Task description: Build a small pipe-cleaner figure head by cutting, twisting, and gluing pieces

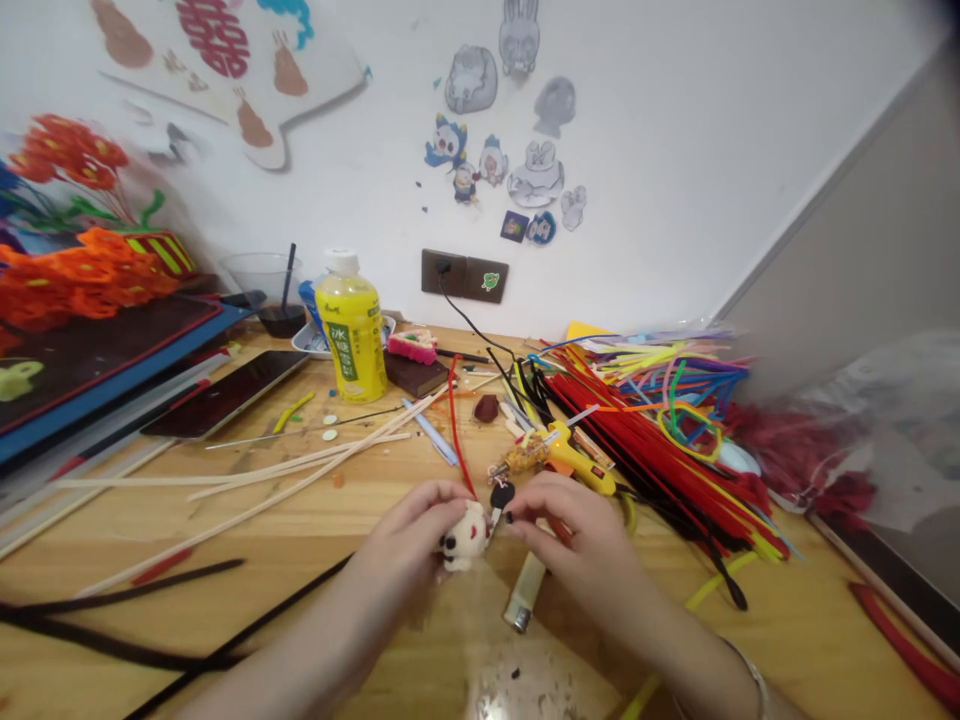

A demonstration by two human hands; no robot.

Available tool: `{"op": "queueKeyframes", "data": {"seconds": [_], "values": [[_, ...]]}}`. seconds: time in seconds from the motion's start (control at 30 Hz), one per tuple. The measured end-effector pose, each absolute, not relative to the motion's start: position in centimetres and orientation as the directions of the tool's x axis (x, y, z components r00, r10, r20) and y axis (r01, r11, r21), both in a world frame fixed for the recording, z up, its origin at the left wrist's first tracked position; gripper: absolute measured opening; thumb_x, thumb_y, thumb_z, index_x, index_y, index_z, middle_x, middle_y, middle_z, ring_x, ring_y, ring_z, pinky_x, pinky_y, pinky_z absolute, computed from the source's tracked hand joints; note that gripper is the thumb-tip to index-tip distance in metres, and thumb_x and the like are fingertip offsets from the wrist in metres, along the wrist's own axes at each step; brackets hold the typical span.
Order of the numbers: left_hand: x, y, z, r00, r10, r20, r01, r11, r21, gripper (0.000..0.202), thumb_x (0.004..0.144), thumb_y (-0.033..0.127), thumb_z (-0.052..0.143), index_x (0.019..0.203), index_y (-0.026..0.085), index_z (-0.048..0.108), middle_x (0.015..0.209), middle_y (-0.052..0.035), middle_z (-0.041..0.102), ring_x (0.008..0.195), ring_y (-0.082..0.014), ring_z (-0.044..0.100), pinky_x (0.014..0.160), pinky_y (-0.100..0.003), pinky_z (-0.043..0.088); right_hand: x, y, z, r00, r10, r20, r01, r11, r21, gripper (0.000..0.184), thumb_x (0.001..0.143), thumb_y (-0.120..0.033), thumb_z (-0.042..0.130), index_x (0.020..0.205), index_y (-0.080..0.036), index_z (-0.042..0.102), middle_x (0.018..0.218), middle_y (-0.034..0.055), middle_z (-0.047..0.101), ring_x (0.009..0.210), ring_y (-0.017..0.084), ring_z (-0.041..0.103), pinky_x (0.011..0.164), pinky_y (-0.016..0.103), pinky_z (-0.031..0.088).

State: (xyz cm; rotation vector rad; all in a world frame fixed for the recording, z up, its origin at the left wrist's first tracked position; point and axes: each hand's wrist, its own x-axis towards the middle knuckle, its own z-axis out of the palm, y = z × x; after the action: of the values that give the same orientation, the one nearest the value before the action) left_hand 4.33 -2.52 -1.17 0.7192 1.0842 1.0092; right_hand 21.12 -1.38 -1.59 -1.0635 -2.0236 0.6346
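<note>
My left hand (420, 535) is closed round a small cream figure head (466, 540) with black eye spots and a red mouth mark. A red pipe cleaner (456, 430) rises behind that hand. Close by on the right, my right hand (574, 525) pinches a tiny black piece (509, 517) between thumb and finger, just apart from the head. Under the right hand lies a cream lighter (525, 592) with a metal end. A yellow hot glue gun (574, 458) rests beyond the hands, its nozzle near a black round item (502, 494).
Pipe cleaners in a thick red bundle (607, 430) cover the right side. A yellow drink bottle (350, 325) stands at the back, near a plastic cup (281, 318). Left are a tablet (225, 392), cream stems (300, 465) and black strips (112, 640). A wall socket (465, 275) feeds a cord.
</note>
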Motion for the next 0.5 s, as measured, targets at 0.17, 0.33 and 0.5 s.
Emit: {"op": "queueKeyframes", "data": {"seconds": [0.17,0.33,0.5], "values": [[4.0,-2.1,-1.7,0.113,0.975,-0.191,0.009,0.192,0.981,0.025,0.065,0.039,0.057,0.077,0.017,0.054,0.061,0.0044,0.053,0.057,-0.0122,0.045,0.054,-0.022,0.035,20.8,-2.0,-1.6,-0.506,0.749,0.427,0.557,0.662,-0.501,0.012,0.083,-0.013,0.05,0.082,-0.017,0.061,0.08,0.0042,0.062,0.076,0.015,0.056,0.069,0.027,0.047],[4.1,-2.5,-2.0,0.103,0.992,-0.078,0.138,0.063,0.988,0.022,0.072,0.04,0.051,0.078,0.019,0.054,0.066,0.003,0.053,0.064,-0.0155,0.048,0.061,-0.026,0.039,20.4,-2.6,-1.5,-0.563,0.692,0.451,0.589,0.72,-0.368,0.019,0.088,-0.016,0.042,0.084,-0.015,0.061,0.08,0.0064,0.061,0.076,0.017,0.055,0.069,0.029,0.047],[4.3,-2.5,-2.0,0.1,0.986,-0.131,0.143,0.116,0.983,0.023,0.07,0.041,0.051,0.077,0.019,0.053,0.062,0.0046,0.05,0.06,-0.0146,0.047,0.057,-0.024,0.038,20.3,-2.9,-1.7,-0.603,0.645,0.47,0.611,0.752,-0.249,0.022,0.089,-0.013,0.039,0.085,-0.011,0.06,0.078,0.009,0.059,0.076,0.018,0.053,0.067,0.031,0.046]]}}
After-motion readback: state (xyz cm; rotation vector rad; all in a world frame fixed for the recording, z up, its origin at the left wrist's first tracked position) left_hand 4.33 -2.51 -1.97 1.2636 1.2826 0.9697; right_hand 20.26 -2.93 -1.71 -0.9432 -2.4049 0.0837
